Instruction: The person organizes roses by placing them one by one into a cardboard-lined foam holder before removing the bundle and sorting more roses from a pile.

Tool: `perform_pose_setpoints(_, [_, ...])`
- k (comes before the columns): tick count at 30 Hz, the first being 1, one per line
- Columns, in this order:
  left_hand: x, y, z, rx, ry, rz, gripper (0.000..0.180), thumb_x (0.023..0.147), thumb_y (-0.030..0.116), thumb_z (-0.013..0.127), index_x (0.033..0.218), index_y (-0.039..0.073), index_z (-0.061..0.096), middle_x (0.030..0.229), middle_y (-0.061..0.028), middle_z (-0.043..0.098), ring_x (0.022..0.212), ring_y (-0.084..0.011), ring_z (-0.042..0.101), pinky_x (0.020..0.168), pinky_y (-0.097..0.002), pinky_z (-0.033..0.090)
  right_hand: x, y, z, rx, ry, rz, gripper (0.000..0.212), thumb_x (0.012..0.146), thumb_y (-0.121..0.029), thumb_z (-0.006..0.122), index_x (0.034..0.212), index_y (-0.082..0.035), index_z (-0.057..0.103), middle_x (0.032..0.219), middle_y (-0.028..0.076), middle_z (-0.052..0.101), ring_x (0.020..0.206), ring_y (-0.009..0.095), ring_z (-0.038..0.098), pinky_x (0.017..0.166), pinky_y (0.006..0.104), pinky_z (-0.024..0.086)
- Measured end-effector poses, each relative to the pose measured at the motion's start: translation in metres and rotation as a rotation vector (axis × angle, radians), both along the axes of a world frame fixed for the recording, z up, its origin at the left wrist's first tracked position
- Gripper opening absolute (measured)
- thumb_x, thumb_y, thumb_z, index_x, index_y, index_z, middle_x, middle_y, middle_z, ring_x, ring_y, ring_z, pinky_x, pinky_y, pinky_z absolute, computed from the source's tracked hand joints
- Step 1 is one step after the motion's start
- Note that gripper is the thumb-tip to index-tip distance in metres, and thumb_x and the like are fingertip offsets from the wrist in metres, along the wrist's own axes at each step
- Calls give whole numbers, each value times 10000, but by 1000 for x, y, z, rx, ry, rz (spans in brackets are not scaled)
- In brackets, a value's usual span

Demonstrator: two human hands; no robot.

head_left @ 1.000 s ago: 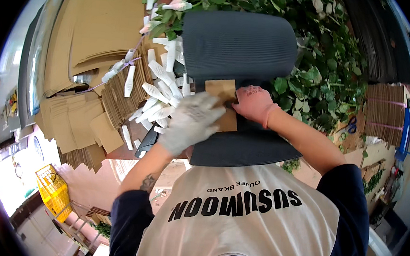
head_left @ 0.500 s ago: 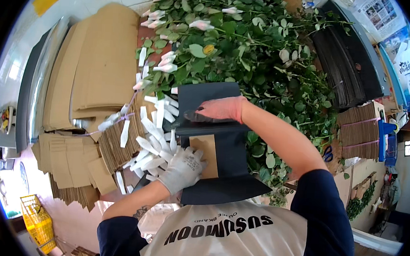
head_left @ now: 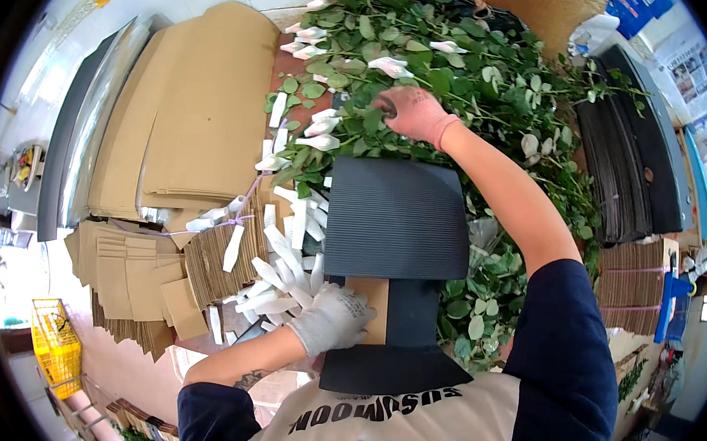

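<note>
My left hand [head_left: 334, 322], in a grey glove, presses on the left edge of a brown cardboard piece [head_left: 378, 298], its fingers bent over it. That piece lies on a black corrugated sheet [head_left: 412, 316], whose near end [head_left: 392, 371] rises against my shirt. The far ribbed part [head_left: 399, 219] stands out flat and wide, away from both hands. Over the leafy roses [head_left: 445, 79], my right hand [head_left: 414, 114] in a pink glove with dark fingertips reaches in with its fingers curled; leaves hide what they close on. Several rose heads in white sleeves [head_left: 320, 128] stick out left.
Loose white mesh sleeves [head_left: 286, 253] lie left of the black sheet. Beyond them stand cardboard bundles [head_left: 220, 252] and large brown sheets [head_left: 213, 112]. Stacked black sheets [head_left: 620, 157] and tied cardboard [head_left: 632, 281] are at the right. A yellow crate [head_left: 56, 347] sits lower left.
My right hand has left the black sheet and moved up onto the roses. The sheet's far part now shows its ribbed face. My left hand stays on the cardboard piece; the view has shifted.
</note>
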State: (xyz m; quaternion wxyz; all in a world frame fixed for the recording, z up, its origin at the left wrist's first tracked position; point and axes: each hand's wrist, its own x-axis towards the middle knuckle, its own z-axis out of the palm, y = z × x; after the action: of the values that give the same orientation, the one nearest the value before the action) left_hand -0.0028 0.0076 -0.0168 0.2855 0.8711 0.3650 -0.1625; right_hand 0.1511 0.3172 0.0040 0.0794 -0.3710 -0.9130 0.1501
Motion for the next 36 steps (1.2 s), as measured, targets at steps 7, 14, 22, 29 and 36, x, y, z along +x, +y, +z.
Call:
perform_pose_setpoints(7, [-11,-10,-17,162,-252,49,252,820,331,584,985,150,644,943,-44,637,921,-234,617,821,-424,431,2,54,-27,461,-268,-358,351,799,-215,608,1108,-54,569,1081,128,616,1032,271,577,830,405,448])
perform_pose_setpoints(14, [-48,69,126,-402,-691,100,213,821,222,638,926,41,677,793,-90,679,758,-257,666,757,-337,513,29,100,-77,259,-484,-359,382,842,-176,472,1191,-43,550,1172,172,619,1012,334,612,868,466,440])
perform_pose_setpoints(22, [-82,139,17,126,-426,908,621,914,480,528,1301,-2,468,1177,-196,593,1115,-296,567,940,-397,436,23,89,-56,260,-504,-345,401,812,-161,572,1205,-83,553,1065,83,644,1018,217,607,796,372,460])
perform_pose_setpoints(29, [-40,126,27,-225,-1152,1066,843,793,283,721,1415,-83,286,1364,-195,442,1161,-252,519,1010,-349,406,32,71,-21,406,-536,-372,300,775,-138,610,1071,-94,626,1018,90,655,946,227,632,766,360,503])
perform_pose_setpoints(36, [-33,96,58,-176,-1171,1059,490,712,129,677,1158,-49,577,1078,-116,624,969,-184,588,813,-313,485,158,43,173,630,-144,-712,318,876,-401,553,1114,-208,639,1039,30,685,910,225,671,769,334,544])
